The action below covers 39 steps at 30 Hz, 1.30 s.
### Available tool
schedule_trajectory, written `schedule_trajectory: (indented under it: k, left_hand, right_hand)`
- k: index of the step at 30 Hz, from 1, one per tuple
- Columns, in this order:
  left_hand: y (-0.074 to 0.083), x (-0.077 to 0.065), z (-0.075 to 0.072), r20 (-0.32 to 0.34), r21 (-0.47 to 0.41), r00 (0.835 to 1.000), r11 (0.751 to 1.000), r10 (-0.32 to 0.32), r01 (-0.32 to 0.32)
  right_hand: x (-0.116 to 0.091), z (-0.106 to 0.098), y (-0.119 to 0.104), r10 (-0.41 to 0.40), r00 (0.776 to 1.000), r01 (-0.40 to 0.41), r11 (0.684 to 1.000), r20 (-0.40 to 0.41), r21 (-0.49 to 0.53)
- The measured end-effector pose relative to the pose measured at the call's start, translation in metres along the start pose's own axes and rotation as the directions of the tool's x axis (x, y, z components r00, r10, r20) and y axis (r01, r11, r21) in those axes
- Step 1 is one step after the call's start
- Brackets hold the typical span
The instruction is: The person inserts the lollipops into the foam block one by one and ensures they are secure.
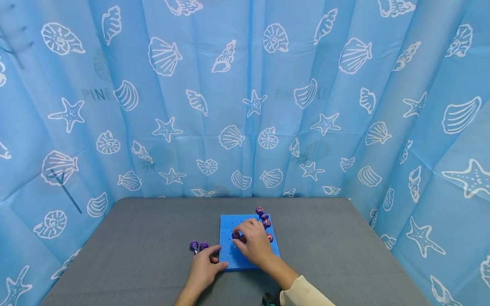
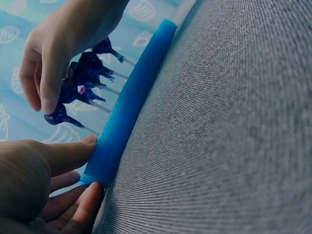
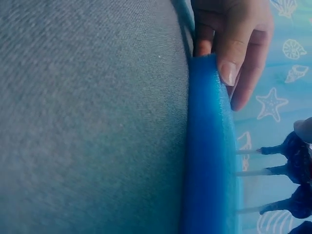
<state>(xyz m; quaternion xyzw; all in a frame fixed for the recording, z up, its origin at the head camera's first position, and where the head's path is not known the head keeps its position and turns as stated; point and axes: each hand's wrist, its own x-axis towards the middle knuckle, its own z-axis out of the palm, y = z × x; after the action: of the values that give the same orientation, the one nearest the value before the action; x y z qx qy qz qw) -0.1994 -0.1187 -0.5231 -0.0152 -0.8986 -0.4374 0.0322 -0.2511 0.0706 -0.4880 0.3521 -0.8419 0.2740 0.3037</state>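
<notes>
A blue foam block (image 1: 229, 259) lies on the table with several wrapped lollipops standing in it on white sticks. At its near left corner my left hand (image 1: 203, 267) grips the edge, thumb (image 2: 73, 155) at the top edge and fingers along the side. Over the block, my right hand (image 1: 254, 242) pinches the dark wrapped head of a lollipop (image 2: 56, 115) between thumb and fingers. That lollipop's stick reaches down to the foam. Beside it another lollipop (image 1: 243, 238) is partly covered by the hand. More lollipops (image 1: 266, 222) stand along the block's right side.
Two purple-wrapped lollipops (image 1: 194, 245) lie on the grey table (image 1: 153, 255), left of the block and just beyond the left hand. A dark object (image 1: 269, 299) shows by the right sleeve at the near edge. A blue shell-print curtain (image 1: 245, 161) hangs behind the table.
</notes>
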Motion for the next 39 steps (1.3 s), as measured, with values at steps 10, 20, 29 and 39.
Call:
schedule_trajectory:
  k: [10,20,29,39]
  left_hand:
    - [0.003,0.000,0.003,-0.013,-0.011,0.999,0.999,-0.036,0.036]
    - [0.004,0.000,0.003,-0.013,-0.011,0.998,0.999,-0.054,0.054]
    - [0.004,0.002,-0.004,-0.012,0.020,1.000,1.000,-0.006,0.007]
    - [-0.002,-0.001,-0.008,-0.013,-0.035,0.998,0.998,0.059,-0.059]
  right_hand:
    - [-0.009,-0.028,0.004,0.083,0.983,-0.067,0.993,-0.164,0.100]
    - [-0.043,-0.050,0.024,0.341,0.909,-0.302,0.935,-0.241,0.184]
    - [-0.069,-0.052,0.048,0.587,0.805,-0.531,0.779,-0.089,0.333]
    - [-0.076,-0.052,0.059,0.704,0.696,-0.689,0.598,0.144,0.409]
